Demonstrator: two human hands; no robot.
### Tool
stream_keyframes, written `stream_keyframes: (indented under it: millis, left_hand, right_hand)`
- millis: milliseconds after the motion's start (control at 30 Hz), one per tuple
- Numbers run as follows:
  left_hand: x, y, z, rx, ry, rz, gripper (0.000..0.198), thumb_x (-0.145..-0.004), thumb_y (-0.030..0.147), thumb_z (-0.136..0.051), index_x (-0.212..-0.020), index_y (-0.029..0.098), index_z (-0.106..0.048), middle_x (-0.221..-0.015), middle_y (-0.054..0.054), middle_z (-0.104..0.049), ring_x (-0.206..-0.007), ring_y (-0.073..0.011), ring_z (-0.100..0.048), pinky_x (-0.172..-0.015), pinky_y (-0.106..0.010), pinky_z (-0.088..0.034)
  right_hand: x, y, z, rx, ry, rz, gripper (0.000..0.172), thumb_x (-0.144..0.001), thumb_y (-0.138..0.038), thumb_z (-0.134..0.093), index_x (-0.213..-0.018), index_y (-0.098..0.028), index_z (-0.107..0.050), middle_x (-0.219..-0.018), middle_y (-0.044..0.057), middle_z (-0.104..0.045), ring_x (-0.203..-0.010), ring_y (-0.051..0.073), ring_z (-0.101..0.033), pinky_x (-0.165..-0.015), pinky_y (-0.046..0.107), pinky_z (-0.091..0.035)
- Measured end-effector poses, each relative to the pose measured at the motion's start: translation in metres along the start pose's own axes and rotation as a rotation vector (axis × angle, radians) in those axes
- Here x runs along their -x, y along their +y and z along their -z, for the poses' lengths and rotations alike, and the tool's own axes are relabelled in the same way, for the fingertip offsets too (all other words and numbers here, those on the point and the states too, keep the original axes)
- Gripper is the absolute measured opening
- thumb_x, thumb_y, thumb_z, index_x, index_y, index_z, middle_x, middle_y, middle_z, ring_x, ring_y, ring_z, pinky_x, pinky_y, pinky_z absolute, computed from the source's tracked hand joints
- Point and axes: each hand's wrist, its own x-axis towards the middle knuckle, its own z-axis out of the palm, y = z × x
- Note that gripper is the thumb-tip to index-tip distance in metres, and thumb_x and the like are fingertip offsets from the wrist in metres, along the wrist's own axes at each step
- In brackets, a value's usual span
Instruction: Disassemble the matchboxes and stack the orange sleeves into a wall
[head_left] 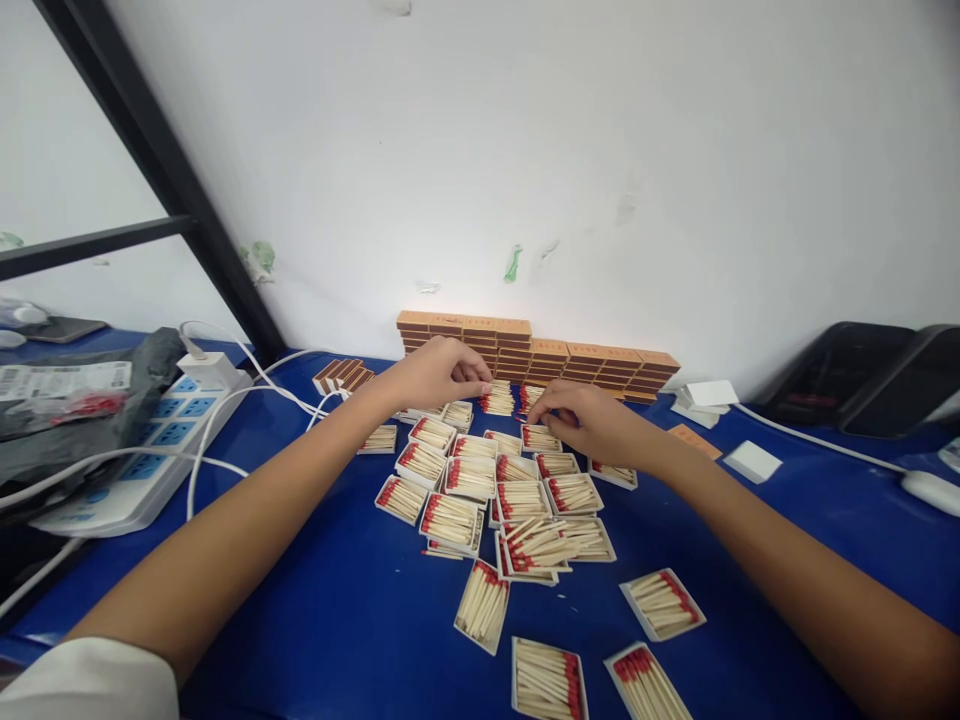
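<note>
Several open white matchbox trays filled with red-tipped matches lie clustered on the blue table. My left hand (442, 375) reaches to the back of the cluster, its thumb and fingers pinched at the left edge of a tray of matches (497, 398). Just right of that, my right hand (581, 412) has curled fingers at another tray of matches (529, 397), partly hidden by the hand. Below the right fingers sits one more tray (540, 438). Loose matches (536, 545) are heaped over a tray at the cluster's front.
Stacked matchboxes (502, 345) form a low row against the wall, with a smaller group of boxes (343, 376) at left. A power strip (161, 440) with white cables lies left. White cards (752, 461) and dark devices (840, 375) are at right.
</note>
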Motion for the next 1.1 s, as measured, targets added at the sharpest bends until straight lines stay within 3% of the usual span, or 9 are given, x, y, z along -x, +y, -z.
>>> stream_keyframes:
  millis: [200,400,667,900,1100]
  left_hand:
    - [0.000,0.001,0.001,0.001,-0.003,0.006,0.028,-0.091,0.041,-0.072,-0.104,0.019,-0.082,-0.094,-0.009,-0.082,-0.082,-0.0199,-0.075,-0.072,-0.033,-0.056]
    - [0.000,0.004,0.001,-0.013,-0.007,0.015,0.028,-0.091,0.041,-0.072,-0.104,0.018,-0.082,-0.095,-0.009,-0.082,-0.083,-0.0193,-0.075,-0.073,-0.031,-0.055]
    - [0.000,0.002,0.000,0.004,-0.019,0.008,0.027,-0.090,0.039,-0.072,-0.104,0.017,-0.081,-0.095,-0.009,-0.082,-0.082,-0.0189,-0.075,-0.073,-0.030,-0.056]
    - [0.000,0.005,0.000,-0.026,-0.020,0.023,0.026,-0.090,0.036,-0.072,-0.105,0.017,-0.082,-0.096,-0.009,-0.082,-0.083,-0.0188,-0.075,-0.072,-0.030,-0.055]
    - [0.000,0.004,0.000,-0.039,-0.018,-0.004,0.025,-0.091,0.037,-0.072,-0.105,0.019,-0.082,-0.096,-0.008,-0.082,-0.083,-0.0186,-0.075,-0.071,-0.030,-0.055]
  right_hand:
    - [0.000,-0.007,0.002,-0.020,-0.047,-0.032,0.026,-0.084,-0.011,-0.052,-0.089,-0.021,-0.076,-0.088,0.006,-0.071,-0.070,0.017,-0.057,-0.066,0.030,-0.042]
    - [0.002,-0.001,0.004,-0.053,-0.115,-0.105,0.021,-0.092,-0.021,-0.055,-0.098,-0.023,-0.075,-0.072,0.000,-0.066,-0.062,0.016,-0.053,-0.060,0.029,-0.036]
    - [-0.003,0.002,-0.001,-0.035,-0.068,-0.131,0.015,-0.091,-0.034,-0.067,-0.098,-0.022,-0.074,-0.077,0.002,-0.069,-0.063,0.016,-0.053,-0.062,0.030,-0.037]
    - [-0.004,0.005,-0.004,0.014,-0.080,-0.136,0.019,-0.095,-0.033,-0.064,-0.083,-0.021,-0.071,-0.074,0.002,-0.068,-0.064,0.016,-0.055,-0.060,0.029,-0.036]
    - [-0.001,0.003,0.001,0.111,-0.106,-0.201,0.020,-0.098,-0.031,-0.061,-0.082,-0.022,-0.067,-0.078,0.004,-0.072,-0.068,0.018,-0.060,-0.060,0.029,-0.037]
